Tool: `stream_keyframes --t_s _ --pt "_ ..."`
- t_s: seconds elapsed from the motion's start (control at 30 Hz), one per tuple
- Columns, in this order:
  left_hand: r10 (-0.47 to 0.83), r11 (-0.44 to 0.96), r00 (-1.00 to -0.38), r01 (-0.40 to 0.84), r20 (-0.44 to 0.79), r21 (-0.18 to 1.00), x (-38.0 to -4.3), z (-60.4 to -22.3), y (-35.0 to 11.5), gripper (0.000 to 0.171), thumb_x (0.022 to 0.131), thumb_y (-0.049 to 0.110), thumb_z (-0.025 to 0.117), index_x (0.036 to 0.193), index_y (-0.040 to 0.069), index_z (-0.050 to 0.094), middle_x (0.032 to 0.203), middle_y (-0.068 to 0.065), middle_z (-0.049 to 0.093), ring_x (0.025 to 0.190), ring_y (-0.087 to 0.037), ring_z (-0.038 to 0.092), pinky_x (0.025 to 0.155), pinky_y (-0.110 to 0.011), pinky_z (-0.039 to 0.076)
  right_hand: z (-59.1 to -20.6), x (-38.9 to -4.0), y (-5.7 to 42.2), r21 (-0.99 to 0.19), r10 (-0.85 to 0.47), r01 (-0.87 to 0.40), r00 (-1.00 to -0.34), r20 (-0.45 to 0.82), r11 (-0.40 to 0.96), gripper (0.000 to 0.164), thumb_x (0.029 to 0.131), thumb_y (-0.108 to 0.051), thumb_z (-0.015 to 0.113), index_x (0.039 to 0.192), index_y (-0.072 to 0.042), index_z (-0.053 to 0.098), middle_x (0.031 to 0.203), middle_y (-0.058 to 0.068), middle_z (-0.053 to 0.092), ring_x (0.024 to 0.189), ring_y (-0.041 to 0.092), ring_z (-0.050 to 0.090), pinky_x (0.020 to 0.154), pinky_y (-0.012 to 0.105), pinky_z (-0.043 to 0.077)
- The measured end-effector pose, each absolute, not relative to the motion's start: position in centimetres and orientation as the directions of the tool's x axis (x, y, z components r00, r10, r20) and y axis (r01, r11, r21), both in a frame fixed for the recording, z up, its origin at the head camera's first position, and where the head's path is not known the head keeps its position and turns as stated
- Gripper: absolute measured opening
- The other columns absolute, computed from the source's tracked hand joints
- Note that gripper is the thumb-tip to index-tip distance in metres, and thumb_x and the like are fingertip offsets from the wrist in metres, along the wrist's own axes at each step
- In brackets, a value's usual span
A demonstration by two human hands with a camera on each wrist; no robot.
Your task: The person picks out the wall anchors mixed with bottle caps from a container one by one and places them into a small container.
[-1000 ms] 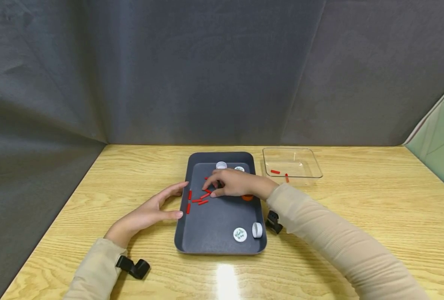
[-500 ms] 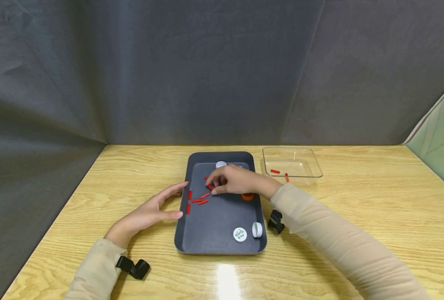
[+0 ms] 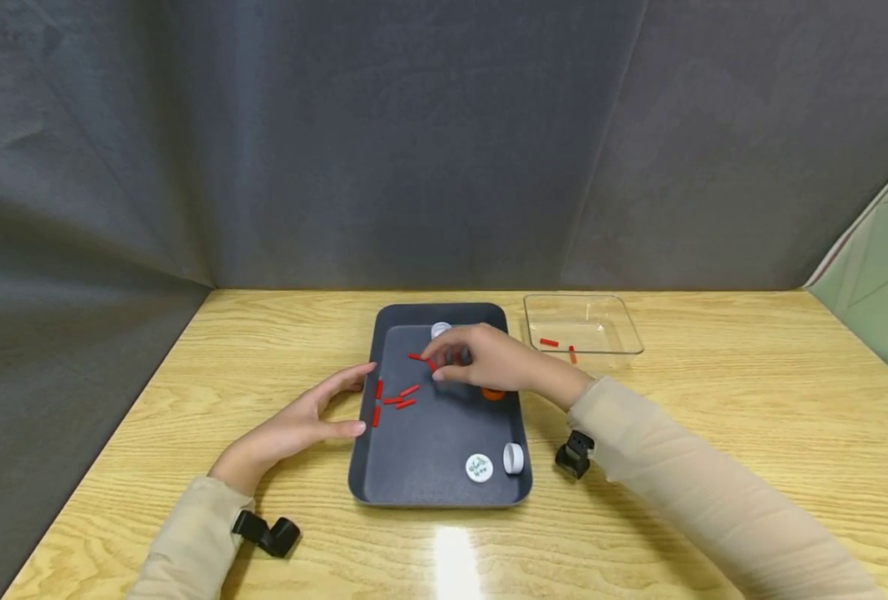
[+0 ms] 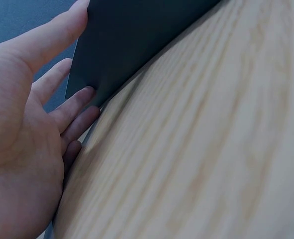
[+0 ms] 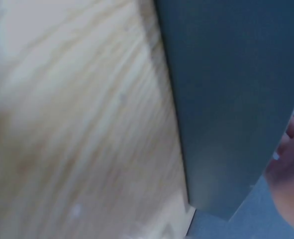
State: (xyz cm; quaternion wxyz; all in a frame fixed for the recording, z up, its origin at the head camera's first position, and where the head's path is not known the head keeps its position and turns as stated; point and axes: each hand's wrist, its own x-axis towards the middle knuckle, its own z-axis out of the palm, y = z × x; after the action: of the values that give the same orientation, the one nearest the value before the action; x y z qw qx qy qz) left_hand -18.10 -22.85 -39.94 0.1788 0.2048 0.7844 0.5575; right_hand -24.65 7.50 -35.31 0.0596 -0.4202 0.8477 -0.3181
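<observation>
Grey cloth [image 3: 414, 150] behind, wood-grain table [image 3: 264, 533] below; on my head feed the right hand [image 3: 481, 358] pinches one red stick [image 3: 432, 365] over the dark tray [image 3: 429, 458], and the left hand [image 3: 301, 421] lies spread at its left rim. I'd watch that pinch: thin stick, held tilted, so uneven pressure could swivel it loose. Second red stick [image 3: 416, 357] and white cap [image 3: 440, 330] sit close; a low sideways sweep could knock either.

Matt tray [image 3: 429, 458], glossy wood-grain table [image 3: 751, 375], shiny transparent box [image 3: 592, 333]
</observation>
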Motion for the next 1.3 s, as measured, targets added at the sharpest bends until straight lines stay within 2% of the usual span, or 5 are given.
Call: stream_keyframes --t_s 0.27,0.67,0.8,1.0,1.3 --pt "0.515 0.289 -0.856 0.111 -0.056 0.951 -18.2 -40.0 -22.9 0.078 0.089 0.020 0.076 0.154 0.018 0.034 0.152 -0.012 0.038 0.138 -0.033 0.032 0.113 -0.060 0.015 -35.1 -24.4 9.0 -0.641 -0.672 -0.631 -0.703 0.234 0.437 0.030 0.089 -0.014 0.076 0.118 -0.008 0.071 0.093 -0.006 0.066 0.083 0.012 0.059 0.077 0.033 0.050" --pt "0.513 0.285 -0.856 0.110 -0.055 0.952 -18.2 -40.1 -23.1 0.078 0.088 0.020 0.076 0.154 0.018 0.034 0.151 -0.011 0.039 0.137 -0.033 0.032 0.112 -0.061 0.015 -34.0 -23.6 11.6 -0.665 -0.618 -0.604 -0.741 0.263 0.440 0.029 0.089 -0.015 0.076 0.118 -0.013 0.071 0.094 -0.005 0.066 0.080 0.015 0.058 0.073 0.038 0.049" --pt "0.515 0.287 -0.855 0.112 -0.055 0.951 -18.2 -40.1 -23.2 0.078 0.089 0.021 0.076 0.155 0.019 0.034 0.151 -0.010 0.038 0.138 -0.033 0.032 0.112 -0.060 0.015 -34.1 -23.8 12.3 -0.655 -0.594 -0.610 -0.749 0.293 0.446 0.028 0.089 -0.013 0.076 0.117 -0.011 0.072 0.093 -0.006 0.068 0.082 0.014 0.059 0.078 0.038 0.048" --pt "0.513 0.291 -0.857 0.116 -0.053 0.950 -18.2 -40.1 -23.2 0.078 0.089 0.022 0.076 0.154 0.020 0.034 0.152 -0.010 0.038 0.138 -0.033 0.032 0.112 -0.061 0.015 -33.8 -23.8 13.6 -0.641 -0.562 -0.597 -0.772 0.297 0.482 0.028 0.089 -0.014 0.076 0.116 -0.012 0.072 0.091 -0.005 0.067 0.082 0.015 0.057 0.075 0.037 0.047" --pt "0.513 0.292 -0.857 0.118 -0.052 0.949 -18.2 -40.1 -23.2 0.077 0.089 0.022 0.076 0.154 0.021 0.035 0.151 -0.010 0.038 0.137 -0.032 0.032 0.112 -0.061 0.016 -33.5 -24.4 16.2 -0.594 -0.519 -0.602 -0.788 0.332 0.534 0.025 0.090 -0.013 0.074 0.114 -0.008 0.072 0.100 0.000 0.069 0.082 0.016 0.058 0.076 0.034 0.047"
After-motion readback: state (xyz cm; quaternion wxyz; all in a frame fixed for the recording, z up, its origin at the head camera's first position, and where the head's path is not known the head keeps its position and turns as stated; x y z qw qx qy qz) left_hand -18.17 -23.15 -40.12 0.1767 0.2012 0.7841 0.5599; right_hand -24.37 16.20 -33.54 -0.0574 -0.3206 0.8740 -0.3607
